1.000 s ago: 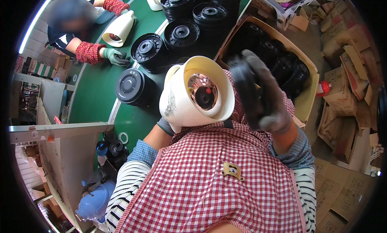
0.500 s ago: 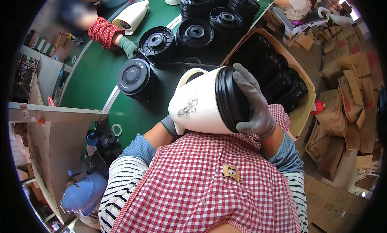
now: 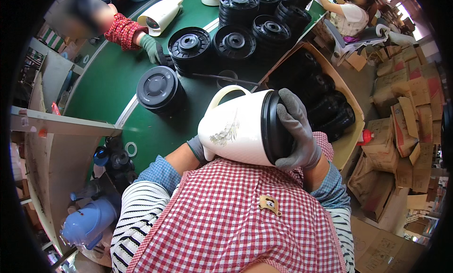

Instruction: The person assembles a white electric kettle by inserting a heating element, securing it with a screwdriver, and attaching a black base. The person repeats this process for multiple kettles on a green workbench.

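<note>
A white jug [image 3: 233,126] with a handle and a feather print lies on its side against my checked apron. Its spout end points left. My left hand [image 3: 197,148], in a grey glove, supports the spout end; most of its fingers are hidden behind the jug. At the other end is a round black base [image 3: 273,126]. My right hand [image 3: 300,133], gloved in grey as well, curves around this base, thumb below and fingers above, palm pressed against it.
Stacks of black round bases [image 3: 236,41] stand on the green table [image 3: 89,103]. An open carton [image 3: 356,117] at right holds more black parts. Across the table a co-worker's gloved hand [image 3: 153,48] touches one stack, near another white jug [image 3: 160,15]. Flattened cardboard [image 3: 406,131] lies at far right.
The black base sits further into the jug, with fewer of its ridges showing. The jug and my right hand are slightly lower in view.
</note>
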The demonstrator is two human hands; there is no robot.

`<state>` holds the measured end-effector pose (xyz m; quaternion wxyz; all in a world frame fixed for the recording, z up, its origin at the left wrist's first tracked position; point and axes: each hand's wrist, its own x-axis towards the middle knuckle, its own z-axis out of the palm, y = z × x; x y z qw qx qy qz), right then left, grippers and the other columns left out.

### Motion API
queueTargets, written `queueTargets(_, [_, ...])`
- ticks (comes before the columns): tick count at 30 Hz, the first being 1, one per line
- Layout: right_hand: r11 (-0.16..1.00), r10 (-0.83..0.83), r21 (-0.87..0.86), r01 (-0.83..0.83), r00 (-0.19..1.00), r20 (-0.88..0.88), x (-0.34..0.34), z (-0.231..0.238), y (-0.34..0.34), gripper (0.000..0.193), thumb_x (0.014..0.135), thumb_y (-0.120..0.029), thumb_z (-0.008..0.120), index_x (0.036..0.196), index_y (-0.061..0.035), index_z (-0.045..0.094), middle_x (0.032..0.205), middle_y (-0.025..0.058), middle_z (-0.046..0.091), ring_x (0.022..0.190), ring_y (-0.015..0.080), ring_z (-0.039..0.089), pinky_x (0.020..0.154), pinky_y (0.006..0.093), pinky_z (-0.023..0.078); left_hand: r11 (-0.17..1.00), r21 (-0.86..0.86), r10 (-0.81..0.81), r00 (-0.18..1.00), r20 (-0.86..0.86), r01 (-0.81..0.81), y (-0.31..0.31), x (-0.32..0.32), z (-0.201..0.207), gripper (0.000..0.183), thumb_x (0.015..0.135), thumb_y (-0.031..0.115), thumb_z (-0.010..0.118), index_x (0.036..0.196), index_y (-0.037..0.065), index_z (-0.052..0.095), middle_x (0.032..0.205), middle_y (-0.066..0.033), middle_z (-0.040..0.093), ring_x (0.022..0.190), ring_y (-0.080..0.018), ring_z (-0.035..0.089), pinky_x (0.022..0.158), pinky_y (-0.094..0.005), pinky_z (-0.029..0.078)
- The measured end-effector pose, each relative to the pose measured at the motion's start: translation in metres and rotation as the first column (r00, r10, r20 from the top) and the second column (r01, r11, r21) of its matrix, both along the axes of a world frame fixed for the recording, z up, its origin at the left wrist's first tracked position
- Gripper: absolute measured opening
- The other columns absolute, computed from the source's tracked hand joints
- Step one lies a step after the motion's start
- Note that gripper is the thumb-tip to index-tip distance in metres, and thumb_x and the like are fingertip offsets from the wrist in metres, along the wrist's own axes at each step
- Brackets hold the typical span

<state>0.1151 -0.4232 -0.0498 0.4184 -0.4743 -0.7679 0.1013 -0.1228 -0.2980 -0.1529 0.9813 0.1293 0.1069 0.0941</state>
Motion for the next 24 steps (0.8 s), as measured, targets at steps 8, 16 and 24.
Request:
queueTargets(8, [0.997, 0.036, 0.057, -0.043, 0.992, 0.117, 0.002, 0.023, -0.007, 0.116, 0.052, -0.078, 0.083, 0.150, -0.0233, 0.051, 0.162, 0.0203, 0.034, 0.148, 0.0512, 0.028, 0.116, 0.0651, 0.030, 1.000, 0.029, -0.012, 1.000, 0.012, 0.011, 0.003, 0.008, -0.003, 0.052, 0.102, 0.025, 0.061, 0.148, 0.007, 0.046, 0.141, -0.0168, 0.059, 0.125, -0.0267, 0.062, 0.104, -0.0416, 0.053])
queueTargets(16, [0.996, 0.046, 0.066, -0.058, 0.986, 0.161, 0.003, 0.031, -0.013, 0.115, 0.056, -0.075, 0.083, 0.151, -0.0190, 0.049, 0.162, 0.0227, 0.032, 0.148, 0.0511, 0.028, 0.116, 0.0636, 0.029, 0.998, 0.068, 0.013, 1.000, 0.009, -0.013, 0.003, 0.019, -0.006, 0.047, 0.100, 0.020, 0.063, 0.143, 0.004, 0.052, 0.136, -0.0167, 0.063, 0.119, -0.0269, 0.066, 0.100, -0.0396, 0.056])
queueTargets(24, [0.860, -0.220, -0.411, -0.302, 0.507, -0.833, 0.008, -0.014, -0.001, 0.088, 0.101, -0.060, 0.051, 0.164, -0.0140, 0.012, 0.155, 0.0223, 0.038, 0.142, 0.0363, 0.045, 0.121, 0.0467, 0.035, 0.678, 0.638, 0.444, 0.895, 0.043, -0.366, 0.047, 0.000, -0.017, 0.042, 0.099, 0.015, 0.065, 0.138, 0.002, 0.058, 0.130, -0.0165, 0.067, 0.113, -0.0270, 0.070, 0.097, -0.0376, 0.058])
